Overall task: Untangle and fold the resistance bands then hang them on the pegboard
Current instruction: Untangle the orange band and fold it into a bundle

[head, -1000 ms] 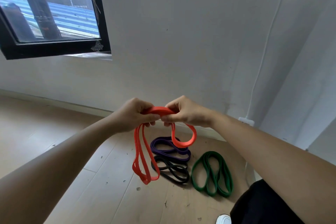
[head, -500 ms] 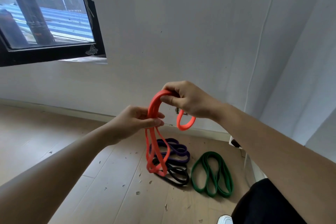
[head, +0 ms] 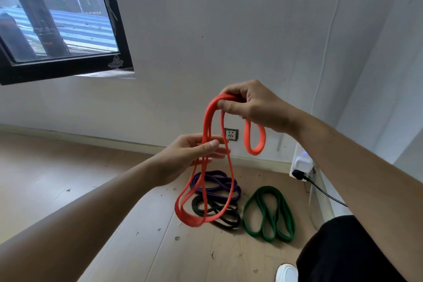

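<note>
Mid-fold: right hand (head: pixel 251 107) pinches orange band (head: pixel 207 121), left hand (head: pixel 192 155) grips its strands. On floor (head: pixel 68 190), unhung: purple band (head: pixel 215 182), black band (head: pixel 229 221), green band (head: pixel 269 215).

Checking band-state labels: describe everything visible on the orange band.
The orange band is a flat, matte, rubbery-looking closed loop, folded into several strands. The right hand pinches its top bend; a short loop dangles below that hand. The left hand lower down pinches the long strands between thumb and fingers. Beneath it the strands spread into a long drooping loop, slightly twisted, apparently clear of the floor. Only the hands touch it.
</note>
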A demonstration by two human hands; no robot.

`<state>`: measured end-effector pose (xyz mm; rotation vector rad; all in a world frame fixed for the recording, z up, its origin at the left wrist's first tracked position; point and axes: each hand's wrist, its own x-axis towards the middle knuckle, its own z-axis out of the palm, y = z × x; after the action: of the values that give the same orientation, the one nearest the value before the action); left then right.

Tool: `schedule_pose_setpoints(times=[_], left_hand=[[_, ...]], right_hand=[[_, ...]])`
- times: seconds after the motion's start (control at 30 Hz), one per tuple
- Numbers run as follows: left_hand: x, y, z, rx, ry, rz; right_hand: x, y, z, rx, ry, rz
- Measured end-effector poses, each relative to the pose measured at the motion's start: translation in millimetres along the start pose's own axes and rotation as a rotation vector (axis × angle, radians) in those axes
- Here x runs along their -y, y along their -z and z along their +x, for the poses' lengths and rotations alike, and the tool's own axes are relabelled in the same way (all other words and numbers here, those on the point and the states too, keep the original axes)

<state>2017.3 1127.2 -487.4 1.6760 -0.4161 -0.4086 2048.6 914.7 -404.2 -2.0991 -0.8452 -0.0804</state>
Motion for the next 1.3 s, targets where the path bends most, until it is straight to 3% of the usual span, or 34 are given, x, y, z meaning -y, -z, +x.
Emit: schedule_pose_setpoints(times=[0.23, 0.47, 0.57, 0.67, 0.8, 0.9, 1.03, 1.3], left_hand=[[1.5, -7.6, 1.0, 0.0, -0.014, -0.046], [5.2, 4.9, -2.0, -0.032, 0.009, 0.072], [4.1, 11.6, -3.3, -0.058, 0.011, 0.101], [3.5, 16.9, -5.3, -0.09, 0.011, 0.106], [3.3, 22.8, -8.8, -0.095, -0.005, 0.165], [-0.4, 22.3, -8.4, -0.1, -0.015, 0.184], [-3.3, 16.0, -8.7, -0.057, -0.022, 0.244], [1.4, 29.4, -14.7, -0.074, 0.013, 0.306]], right_hand=[[-3.0, 4.1, -1.9, -0.003, -0.024, 0.053], [-30.1, 17.7, -5.5, -0.134, -0.078, 0.22], [-54.3, 21.8, -8.4, -0.108, -0.147, 0.272], [-79.3, 27.0, -16.2, 0.063, -0.266, 0.26], [-94.9, 14.8, -23.3, 0.444, -0.414, 0.166], [-84.8, -7.6, -22.0, 0.599, -0.398, 0.113], [-61.2, -33.6, -16.3, 0.54, -0.278, 0.265], [-45.1, -36.6, -12.2, 0.392, -0.193, 0.184]])
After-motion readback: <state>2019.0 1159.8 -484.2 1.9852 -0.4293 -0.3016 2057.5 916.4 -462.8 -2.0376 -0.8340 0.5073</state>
